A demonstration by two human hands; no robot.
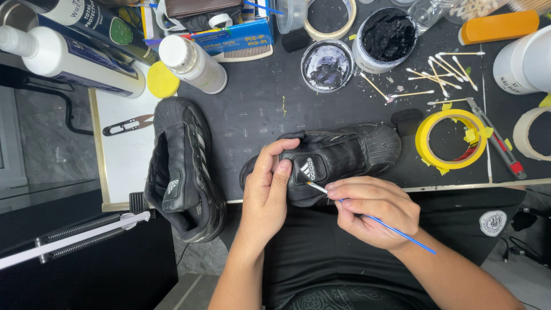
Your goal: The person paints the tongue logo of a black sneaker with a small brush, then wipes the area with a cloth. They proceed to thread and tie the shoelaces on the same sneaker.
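A black sneaker [336, 158] lies at the counter [258, 97] edge, its tongue pinched by the left hand [267, 192] while the right hand [373, 212] grips a fine blue brush [379, 223] touching the white logo. A second sneaker [183, 166] waits at nine o'clock; open paint jars [373, 43] at twelve. Retouching appears underway, unfinished.

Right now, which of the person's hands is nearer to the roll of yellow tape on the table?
The right hand. It holds a thin blue brush just below-left of the yellow tape roll; the left hand grips the black shoe farther left.
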